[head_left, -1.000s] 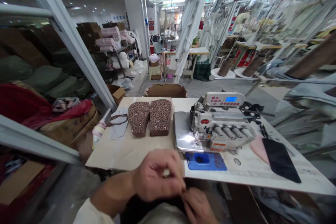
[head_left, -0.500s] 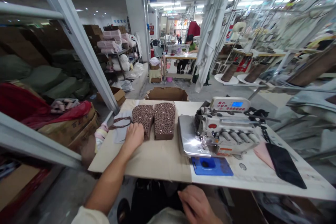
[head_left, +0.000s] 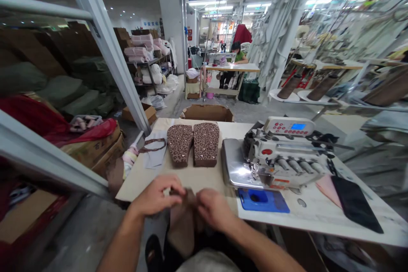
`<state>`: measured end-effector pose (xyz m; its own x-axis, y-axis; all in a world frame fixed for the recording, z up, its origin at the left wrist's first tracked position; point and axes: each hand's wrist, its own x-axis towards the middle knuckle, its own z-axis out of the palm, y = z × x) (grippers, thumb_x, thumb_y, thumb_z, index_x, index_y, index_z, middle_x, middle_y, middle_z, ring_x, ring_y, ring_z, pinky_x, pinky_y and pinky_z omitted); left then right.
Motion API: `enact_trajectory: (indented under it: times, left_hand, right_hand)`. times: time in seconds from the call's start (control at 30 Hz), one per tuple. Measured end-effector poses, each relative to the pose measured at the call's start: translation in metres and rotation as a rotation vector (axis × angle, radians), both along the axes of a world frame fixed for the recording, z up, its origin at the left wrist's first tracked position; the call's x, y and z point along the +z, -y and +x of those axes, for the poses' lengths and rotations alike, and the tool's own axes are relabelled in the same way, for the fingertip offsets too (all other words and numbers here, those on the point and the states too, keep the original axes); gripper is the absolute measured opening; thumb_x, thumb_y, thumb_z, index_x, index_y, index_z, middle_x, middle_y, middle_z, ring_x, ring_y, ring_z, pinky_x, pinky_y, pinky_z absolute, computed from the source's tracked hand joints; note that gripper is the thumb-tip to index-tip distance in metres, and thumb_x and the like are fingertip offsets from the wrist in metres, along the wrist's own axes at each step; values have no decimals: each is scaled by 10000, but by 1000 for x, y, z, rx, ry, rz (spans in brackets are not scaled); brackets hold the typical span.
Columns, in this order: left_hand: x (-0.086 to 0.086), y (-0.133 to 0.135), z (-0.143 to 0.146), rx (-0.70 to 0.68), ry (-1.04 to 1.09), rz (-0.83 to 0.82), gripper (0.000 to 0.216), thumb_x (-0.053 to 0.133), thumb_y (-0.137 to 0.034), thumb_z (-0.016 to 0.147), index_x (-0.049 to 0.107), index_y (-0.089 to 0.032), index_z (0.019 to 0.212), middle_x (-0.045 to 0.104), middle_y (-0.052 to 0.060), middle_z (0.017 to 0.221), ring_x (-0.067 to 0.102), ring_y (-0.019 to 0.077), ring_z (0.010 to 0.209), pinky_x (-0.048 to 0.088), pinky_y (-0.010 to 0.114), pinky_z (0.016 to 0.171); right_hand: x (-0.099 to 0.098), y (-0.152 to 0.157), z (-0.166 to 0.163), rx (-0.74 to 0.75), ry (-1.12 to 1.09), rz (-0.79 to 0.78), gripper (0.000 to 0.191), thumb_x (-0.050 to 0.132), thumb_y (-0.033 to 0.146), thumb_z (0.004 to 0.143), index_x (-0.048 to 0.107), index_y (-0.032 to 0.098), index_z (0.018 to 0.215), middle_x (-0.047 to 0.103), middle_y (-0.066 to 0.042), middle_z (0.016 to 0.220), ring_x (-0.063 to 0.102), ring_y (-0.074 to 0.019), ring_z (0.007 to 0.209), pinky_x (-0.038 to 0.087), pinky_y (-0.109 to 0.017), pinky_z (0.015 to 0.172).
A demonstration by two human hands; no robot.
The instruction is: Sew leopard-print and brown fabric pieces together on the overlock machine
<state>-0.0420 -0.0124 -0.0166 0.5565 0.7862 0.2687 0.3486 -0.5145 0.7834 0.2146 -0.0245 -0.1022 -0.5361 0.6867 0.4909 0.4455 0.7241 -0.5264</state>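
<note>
My left hand [head_left: 156, 197] and my right hand [head_left: 213, 208] meet at the near edge of the table [head_left: 191, 176], both closed on a brown fabric piece [head_left: 183, 229] that hangs down between them toward my lap. Two stacks of leopard-print fabric pieces [head_left: 193, 143] lie side by side farther back on the table. A white overlock sewing machine [head_left: 280, 157] stands to the right of the stacks, with a blue pad [head_left: 263, 200] in front of it.
A dark fabric piece [head_left: 355, 204] and a pink piece [head_left: 325, 185] lie at the table's right. White paper and a brown strap [head_left: 154, 151] lie left of the stacks. Cardboard boxes with red cloth [head_left: 92, 142] stand at the left. Another person sews at a far table [head_left: 234, 66].
My left hand came back from the leopard-print stack to the table's near edge. My right hand rose from my lap, and both now hold a brown fabric piece.
</note>
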Motion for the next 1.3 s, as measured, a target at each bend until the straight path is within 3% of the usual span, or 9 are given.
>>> enact_trajectory:
  times: [0.1,0.27,0.4,0.6,0.8,1.03,1.13,1.2,1.3]
  left_hand:
    - [-25,-15,-11,439,-110,279,319,606,-206,920,732,-226,1212,780,81,1058,709,228,990,556,374,931]
    - [-84,-19,-29,455,-349,439,440,519,12,700,786,-225,958,784,70,1023,690,258,1016,548,425,912]
    - [-107,-14,-39,507,-464,397,392,488,43,679,762,-220,775,773,69,1007,682,260,993,548,417,862]
    - [-78,-46,15,514,-300,376,276,523,-88,929,725,-193,1086,744,77,1022,689,213,967,550,343,881]
    - [-41,-106,101,348,-417,326,193,540,-205,1010,732,-196,1032,713,82,1056,659,204,1029,507,331,973]
    - [-28,-142,140,377,-654,131,94,602,-151,937,692,-164,913,691,138,1015,650,280,1029,485,399,953]
    - [-25,-138,141,472,-623,88,205,475,-139,998,677,-157,1029,717,139,993,676,264,980,497,377,902]
    - [-22,-120,135,448,-543,40,233,457,-148,1007,684,-184,1049,735,92,979,689,224,937,508,327,871]
    - [-14,-69,108,76,-232,-126,297,449,-218,1018,742,-222,975,740,49,954,691,186,916,518,282,868]
  right_hand:
    - [11,-28,10,-299,-92,121,217,529,80,886,681,205,978,717,-85,981,657,-235,938,538,-382,866]
    - [-8,-15,13,-232,-13,223,225,517,62,920,684,207,964,674,-65,894,576,-222,853,462,-340,772]
    - [-35,17,10,-94,86,166,163,567,147,980,664,207,865,642,-37,799,532,-204,779,398,-327,721]
    - [-36,17,30,-90,120,118,134,631,308,994,680,202,929,674,-58,884,528,-231,881,363,-370,799]
    - [-35,12,37,-31,186,36,182,683,347,938,656,211,820,652,-38,838,523,-233,888,366,-388,819]
    - [-34,13,36,-102,169,-33,128,715,342,894,677,226,859,670,-45,864,564,-258,915,439,-426,853]
    - [-41,11,37,-119,63,-34,96,650,315,929,689,229,942,679,-60,888,600,-262,903,499,-422,826]
    - [-49,10,37,-195,-51,-12,292,600,297,956,643,215,1233,705,-114,1074,636,-289,1014,544,-441,868]
    - [-58,12,36,-373,-178,18,750,585,287,947,254,127,1601,546,-245,1470,563,-356,1320,543,-519,1008]
